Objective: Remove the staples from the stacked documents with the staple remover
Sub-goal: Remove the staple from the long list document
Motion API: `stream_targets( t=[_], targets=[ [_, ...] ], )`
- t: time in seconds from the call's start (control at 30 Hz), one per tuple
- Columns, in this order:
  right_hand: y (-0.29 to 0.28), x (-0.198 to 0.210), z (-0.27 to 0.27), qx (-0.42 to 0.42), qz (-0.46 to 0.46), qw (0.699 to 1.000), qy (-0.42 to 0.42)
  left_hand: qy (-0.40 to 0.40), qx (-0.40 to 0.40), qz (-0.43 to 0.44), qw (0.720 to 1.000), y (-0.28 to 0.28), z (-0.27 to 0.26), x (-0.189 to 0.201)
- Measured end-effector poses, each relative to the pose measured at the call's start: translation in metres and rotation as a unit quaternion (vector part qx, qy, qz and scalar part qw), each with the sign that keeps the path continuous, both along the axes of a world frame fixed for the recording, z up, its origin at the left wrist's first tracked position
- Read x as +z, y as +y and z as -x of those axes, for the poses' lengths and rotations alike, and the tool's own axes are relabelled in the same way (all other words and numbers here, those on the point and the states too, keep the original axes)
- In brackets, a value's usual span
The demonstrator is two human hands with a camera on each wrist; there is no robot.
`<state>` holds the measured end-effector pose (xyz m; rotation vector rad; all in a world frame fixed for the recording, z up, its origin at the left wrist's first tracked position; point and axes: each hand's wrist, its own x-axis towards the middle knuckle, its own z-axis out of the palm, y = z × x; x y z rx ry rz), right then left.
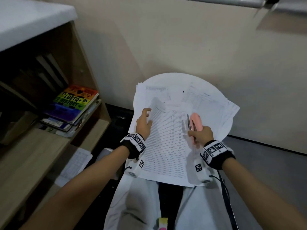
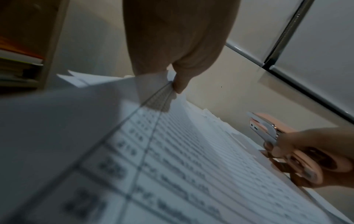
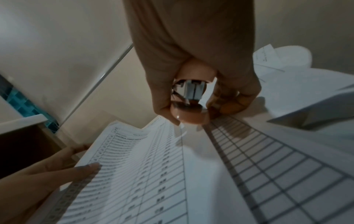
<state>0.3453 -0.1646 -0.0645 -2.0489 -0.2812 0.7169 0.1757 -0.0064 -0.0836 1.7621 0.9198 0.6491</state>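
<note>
Small round white counter (image 1: 221,130) against a beige wall, papers overhanging its rim. Nearest, over the lap: top document (image 1: 166,146), left edge pinched and lifted by the left hand (image 1: 143,124). Right hand (image 1: 201,134) clenched round the pink staple remover (image 1: 196,121), just above the sheet. Best kept taut, metal tip slid flat under the staple; none visible yet. Shelf (image 1: 93,100) close at left; farther stacks (image 1: 207,100) crowding the wall side.
</note>
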Motion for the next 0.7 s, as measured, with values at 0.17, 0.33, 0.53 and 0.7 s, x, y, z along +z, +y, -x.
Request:
stream_targets(
  t=[0.17, 0.33, 0.53, 0.7],
  targets=[
    [0.003, -0.007, -0.003, 0.055, 0.012, 0.998, 0.021, -0.011, 0.036, 0.030, 0.999, 0.006, -0.002, -0.002],
    [0.012, -0.005, -0.004, 0.016, 0.058, 0.992, -0.111, -0.009, 0.023, 0.049, 0.998, 0.008, -0.003, -0.007],
    [0.020, 0.004, -0.028, 0.065, 0.220, 0.961, -0.155, 0.091, 0.085, 0.028, 0.992, 0.006, -0.007, -0.012],
    [0.026, -0.002, -0.025, 0.085, 0.269, 0.948, -0.147, 0.209, 0.102, 0.054, 0.971, -0.005, -0.027, 0.006]
  ],
)
